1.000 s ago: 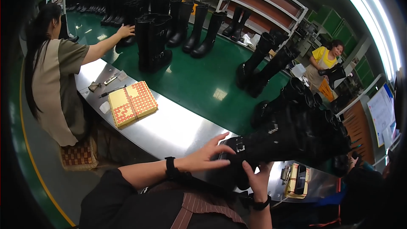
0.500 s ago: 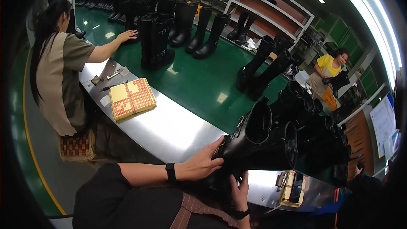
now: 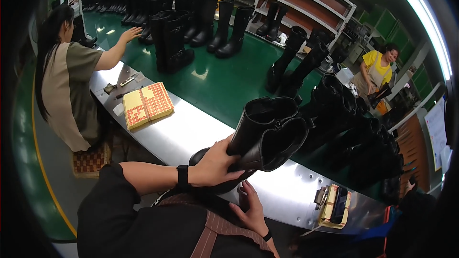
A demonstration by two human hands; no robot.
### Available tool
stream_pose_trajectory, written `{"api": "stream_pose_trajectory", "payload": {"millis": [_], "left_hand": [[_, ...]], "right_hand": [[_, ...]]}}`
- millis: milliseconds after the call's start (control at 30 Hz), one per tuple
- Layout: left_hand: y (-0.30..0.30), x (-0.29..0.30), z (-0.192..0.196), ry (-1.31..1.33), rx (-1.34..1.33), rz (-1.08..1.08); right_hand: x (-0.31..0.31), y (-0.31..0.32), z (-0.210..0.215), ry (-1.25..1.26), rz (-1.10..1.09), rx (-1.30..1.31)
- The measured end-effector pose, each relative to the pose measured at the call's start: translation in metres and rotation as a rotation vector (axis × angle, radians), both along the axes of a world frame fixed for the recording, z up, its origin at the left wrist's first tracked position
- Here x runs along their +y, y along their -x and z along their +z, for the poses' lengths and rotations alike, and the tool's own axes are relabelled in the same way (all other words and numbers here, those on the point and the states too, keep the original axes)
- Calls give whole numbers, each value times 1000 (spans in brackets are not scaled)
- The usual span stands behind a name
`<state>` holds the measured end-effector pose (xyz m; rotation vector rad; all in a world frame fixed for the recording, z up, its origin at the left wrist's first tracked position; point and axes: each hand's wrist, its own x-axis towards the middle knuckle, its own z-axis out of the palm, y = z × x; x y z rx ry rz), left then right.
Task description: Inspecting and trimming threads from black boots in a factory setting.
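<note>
Now the black boots [image 3: 256, 141] are more upright, the left hand [image 3: 216, 165] gripping their shafts; below these boots, the right hand [image 3: 251, 210] has fingers spread, seemingly not supporting.

Tube light [image 3: 423, 16] blazes upper right; glare whitens the metal ledge [image 3: 189, 136].

The person's left hand [image 3: 215, 165] gripped a pair of black boots [image 3: 253, 148] by the shafts, tops toward two o'clock. The right hand [image 3: 251, 211], at six o'clock, spread loosely just below. On the green-and-steel desk [image 3: 229, 86], other dark boots [image 3: 351, 138] crowded three o'clock, a banded yellow stack [image 3: 148, 105] lay at nine, and a phone [image 3: 339, 205] at four.
</note>
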<state>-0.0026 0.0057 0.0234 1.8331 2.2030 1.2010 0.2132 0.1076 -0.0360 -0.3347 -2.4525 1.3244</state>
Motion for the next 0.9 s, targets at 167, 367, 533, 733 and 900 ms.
{"api": "stream_pose_trajectory", "payload": {"millis": [167, 367, 533, 733, 900], "left_hand": [[39, -5, 4, 147, -446, 96], [139, 20, 38, 17, -243, 225], [257, 152, 22, -51, -145, 394], [388, 319, 10, 36, -49, 574], [400, 355, -70, 574, -152, 645]], "right_hand": [[10, -17, -3, 86, -325, 10], [28, -26, -13, -198, -584, 62], [29, -15, -28, -425, -679, 50], [36, -39, -42, -522, -496, -133], [41, -44, -39, -391, -428, -314]]}}
